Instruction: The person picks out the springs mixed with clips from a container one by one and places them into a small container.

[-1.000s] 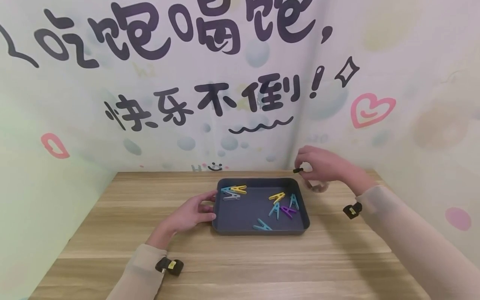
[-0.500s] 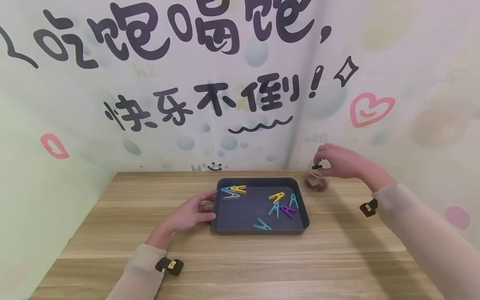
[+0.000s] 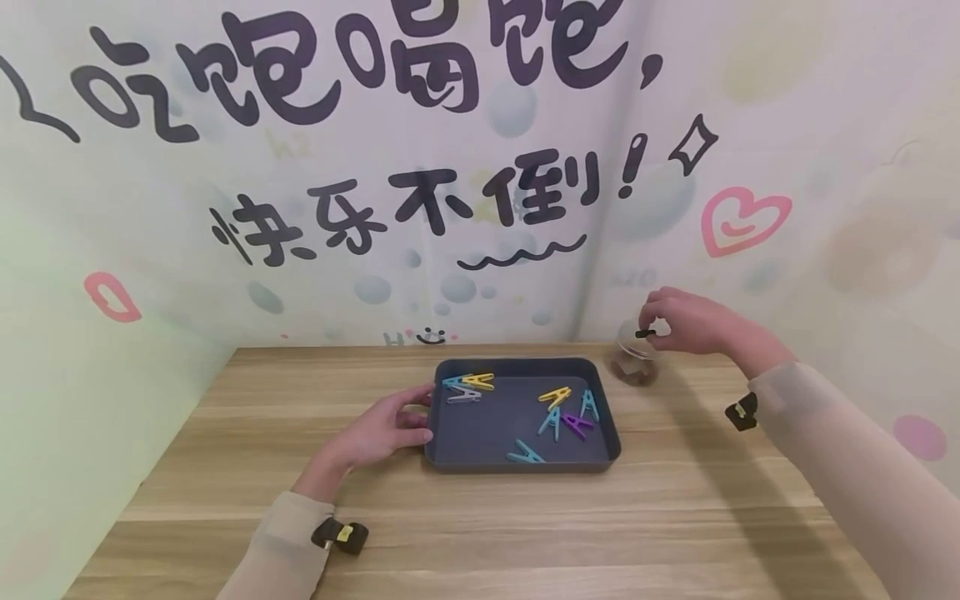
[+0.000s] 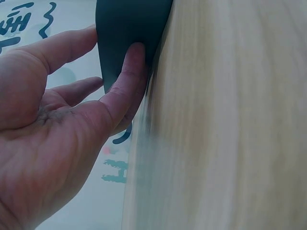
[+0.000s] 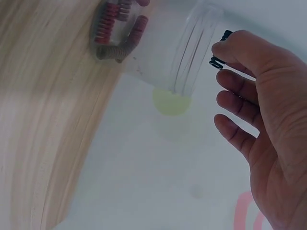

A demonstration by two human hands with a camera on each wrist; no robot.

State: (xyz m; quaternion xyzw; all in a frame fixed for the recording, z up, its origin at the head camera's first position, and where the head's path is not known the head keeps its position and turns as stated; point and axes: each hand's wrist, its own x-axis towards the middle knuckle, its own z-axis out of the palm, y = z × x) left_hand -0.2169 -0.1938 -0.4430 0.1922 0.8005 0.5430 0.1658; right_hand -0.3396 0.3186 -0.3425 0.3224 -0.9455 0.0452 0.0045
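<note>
Above the mouth of a clear jar, my right hand pinches a small black spring between thumb and index finger. The spring is apart from the rim in the right wrist view. Inside the jar lie several springs, reddish and grey-brown. My left hand touches the left side of a dark grey tray with fairly straight fingers. In the tray lie several plastic clothes pegs: blue, yellow, grey and a purple peg.
The jar stands near the back edge of the wooden table, just right of the tray. Behind the table hangs a light backdrop with black lettering. Each wrist carries a black strap.
My right hand has moved right, from near the tray's back right corner to over the jar's mouth, with the spring still pinched. The left hand and the tray have stayed in place.
</note>
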